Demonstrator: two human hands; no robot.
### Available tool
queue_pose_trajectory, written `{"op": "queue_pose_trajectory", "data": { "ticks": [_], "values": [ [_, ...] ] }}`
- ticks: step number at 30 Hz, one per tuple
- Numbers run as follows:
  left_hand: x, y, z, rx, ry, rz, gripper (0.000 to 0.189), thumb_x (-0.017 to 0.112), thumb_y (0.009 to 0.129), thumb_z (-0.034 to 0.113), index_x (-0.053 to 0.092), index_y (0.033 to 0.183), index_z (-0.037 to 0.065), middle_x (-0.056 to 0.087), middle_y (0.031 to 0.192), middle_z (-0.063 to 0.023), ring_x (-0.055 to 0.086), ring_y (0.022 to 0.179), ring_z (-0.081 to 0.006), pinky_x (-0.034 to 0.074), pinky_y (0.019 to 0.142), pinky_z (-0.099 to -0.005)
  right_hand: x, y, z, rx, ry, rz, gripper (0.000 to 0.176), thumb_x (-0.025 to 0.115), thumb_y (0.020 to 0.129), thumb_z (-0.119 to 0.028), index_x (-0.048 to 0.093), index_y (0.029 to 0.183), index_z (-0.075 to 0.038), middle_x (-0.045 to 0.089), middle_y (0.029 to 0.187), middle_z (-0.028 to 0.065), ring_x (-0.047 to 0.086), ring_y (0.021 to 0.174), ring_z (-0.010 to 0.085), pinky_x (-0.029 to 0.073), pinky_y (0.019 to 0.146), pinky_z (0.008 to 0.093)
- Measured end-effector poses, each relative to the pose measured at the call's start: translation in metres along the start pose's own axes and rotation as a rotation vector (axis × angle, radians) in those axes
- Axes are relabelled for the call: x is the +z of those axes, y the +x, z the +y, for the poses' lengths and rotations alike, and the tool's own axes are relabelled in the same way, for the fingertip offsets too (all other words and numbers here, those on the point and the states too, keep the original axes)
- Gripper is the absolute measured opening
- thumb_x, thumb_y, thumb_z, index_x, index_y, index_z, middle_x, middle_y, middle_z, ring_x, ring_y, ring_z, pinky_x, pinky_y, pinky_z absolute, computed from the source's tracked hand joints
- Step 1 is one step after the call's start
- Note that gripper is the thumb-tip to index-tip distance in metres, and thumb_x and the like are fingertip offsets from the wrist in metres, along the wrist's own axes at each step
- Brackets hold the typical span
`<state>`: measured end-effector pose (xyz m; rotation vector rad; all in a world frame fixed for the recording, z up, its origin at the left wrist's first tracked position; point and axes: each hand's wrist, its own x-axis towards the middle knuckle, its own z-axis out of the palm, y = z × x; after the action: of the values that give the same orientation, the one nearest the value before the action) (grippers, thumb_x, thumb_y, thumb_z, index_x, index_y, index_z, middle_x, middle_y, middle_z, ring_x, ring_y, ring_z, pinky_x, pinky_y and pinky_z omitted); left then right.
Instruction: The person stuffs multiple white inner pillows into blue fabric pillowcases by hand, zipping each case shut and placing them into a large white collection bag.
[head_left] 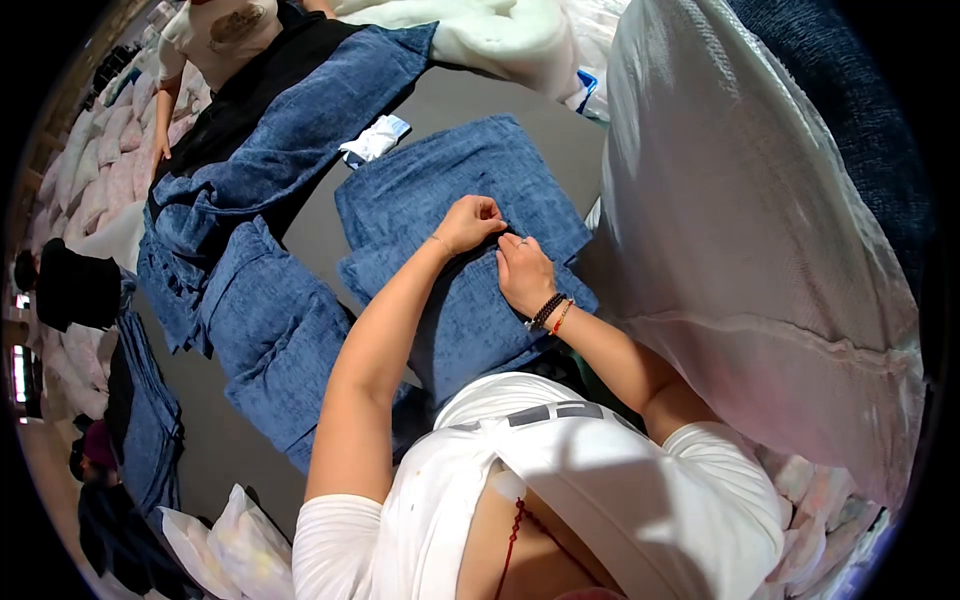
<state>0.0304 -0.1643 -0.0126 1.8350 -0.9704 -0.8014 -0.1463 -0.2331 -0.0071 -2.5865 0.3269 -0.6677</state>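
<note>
On the grey table in front of me lies blue plush fabric (pixel 470 165) in two overlapping folded panels. A dark gap or edge runs across it where the panels meet. My left hand (pixel 471 222) is closed, thumb and fingers pinched at that dark edge. Close beside it, my right hand (pixel 526 275) is also closed, its bent fingers pressed at the same edge. The fingertips nearly meet, and whatever small part they grip there is hidden. The lower panel of the fabric reaches toward my body.
More blue fabric (pixel 275 335) lies crumpled to the left on the grey table (pixel 480 92). A white label packet (pixel 375 138) rests near the far side. A large white sack (pixel 745 220) stands at the right. Another person (pixel 215 45) is at the far left beside long blue cloth.
</note>
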Motion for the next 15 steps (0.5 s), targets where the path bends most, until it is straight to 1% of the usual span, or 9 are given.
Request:
{"op": "queue_pose_trajectory", "data": {
  "ticks": [1, 3, 4, 5, 8, 11, 13, 14, 15],
  "values": [
    [0.002, -0.007, 0.012, 0.004, -0.004, 0.002, 0.016, 0.073, 0.083, 0.015, 0.066, 0.078, 0.001, 0.068, 0.073, -0.0091, 0.062, 0.066, -0.0177, 0.050, 0.065, -0.0324, 0.002, 0.002, 0.003, -0.029, -0.013, -0.021, 0.012, 0.059, 0.091, -0.013, 0.063, 0.095, -0.003, 0.065, 0.099, 0.0133, 0.062, 0.089, 0.0346, 0.052, 0.078, 0.0460],
    [0.013, -0.024, 0.033, 0.192, 0.336, 0.172, 0.011, 0.068, 0.083, 0.014, 0.067, 0.084, 0.003, 0.070, 0.080, -0.0159, 0.067, 0.075, -0.0316, 0.053, 0.069, -0.0408, -0.004, 0.013, 0.021, -0.028, -0.008, -0.105, 0.012, 0.060, 0.090, -0.014, 0.065, 0.092, -0.004, 0.066, 0.092, 0.0124, 0.063, 0.088, 0.0340, 0.052, 0.078, 0.0455],
    [0.016, -0.032, 0.035, 0.300, 0.497, 0.215, 0.012, 0.063, 0.083, 0.010, 0.066, 0.093, 0.006, 0.067, 0.084, -0.0162, 0.066, 0.079, -0.0348, 0.052, 0.071, -0.0429, -0.015, 0.018, 0.019, -0.030, 0.015, -0.059, 0.013, 0.061, 0.090, -0.016, 0.067, 0.087, -0.005, 0.068, 0.088, 0.0123, 0.064, 0.086, 0.0334, 0.052, 0.079, 0.0451],
    [0.018, -0.044, 0.035, 0.367, 0.634, 0.235, 0.016, 0.062, 0.083, 0.009, 0.064, 0.099, 0.007, 0.063, 0.091, -0.0150, 0.063, 0.085, -0.0338, 0.051, 0.072, -0.0436, -0.016, 0.020, 0.020, -0.010, 0.007, -0.036, 0.013, 0.064, 0.088, -0.016, 0.070, 0.085, -0.006, 0.069, 0.088, 0.0115, 0.065, 0.086, 0.0323, 0.052, 0.078, 0.0436],
    [0.013, -0.104, 0.050, 0.476, 0.858, 0.370, 0.015, 0.063, 0.083, 0.010, 0.061, 0.098, 0.007, 0.058, 0.095, -0.0149, 0.059, 0.086, -0.0327, 0.050, 0.073, -0.0435, -0.015, 0.015, 0.018, -0.100, 0.112, 0.096, 0.009, 0.071, 0.082, -0.013, 0.072, 0.085, -0.004, 0.070, 0.090, 0.0110, 0.066, 0.087, 0.0317, 0.053, 0.079, 0.0413],
    [-0.005, -0.177, 0.046, 0.401, 0.983, 0.392, 0.012, 0.063, 0.082, 0.009, 0.059, 0.093, 0.007, 0.056, 0.093, -0.0139, 0.057, 0.086, -0.0320, 0.050, 0.074, -0.0427, -0.021, 0.003, 0.008, 0.188, 0.385, 0.120, 0.017, 0.075, 0.081, -0.009, 0.075, 0.096, -0.001, 0.075, 0.093, 0.0111, 0.072, 0.084, 0.0243, 0.055, 0.076, 0.0338],
    [-0.012, -0.216, 0.024, 0.315, 0.900, 0.428, 0.013, 0.063, 0.081, 0.006, 0.056, 0.092, 0.006, 0.053, 0.090, -0.0133, 0.059, 0.083, -0.0325, 0.052, 0.071, -0.0426, -0.023, 0.001, 0.013, 0.547, 0.662, -0.017, 0.020, 0.077, 0.084, -0.011, 0.075, 0.101, 0.001, 0.076, 0.093, 0.0096, 0.072, 0.079, 0.0168, 0.056, 0.069, 0.0282],
    [-0.011, -0.226, 0.012, 0.291, 0.913, 0.448, 0.013, 0.063, 0.081, 0.006, 0.056, 0.092, 0.006, 0.053, 0.090, -0.0133, 0.059, 0.083, -0.0325, 0.052, 0.071, -0.0426, -0.018, 0.004, 0.018, 0.765, 0.968, -0.057, 0.018, 0.077, 0.086, -0.012, 0.075, 0.097, 0.003, 0.074, 0.090, 0.0084, 0.070, 0.075, 0.0133, 0.056, 0.064, 0.0241],
    [-0.009, -0.237, 0.003, 0.257, 0.830, 0.467, 0.014, 0.063, 0.081, 0.004, 0.056, 0.093, 0.006, 0.052, 0.089, -0.0133, 0.059, 0.081, -0.0326, 0.052, 0.068, -0.0424, -0.016, 0.006, 0.019, 0.788, 1.106, -0.033, 0.017, 0.076, 0.087, -0.012, 0.075, 0.095, 0.003, 0.073, 0.087, 0.0091, 0.069, 0.073, 0.0135, 0.055, 0.060, 0.0214]
  ]
}}
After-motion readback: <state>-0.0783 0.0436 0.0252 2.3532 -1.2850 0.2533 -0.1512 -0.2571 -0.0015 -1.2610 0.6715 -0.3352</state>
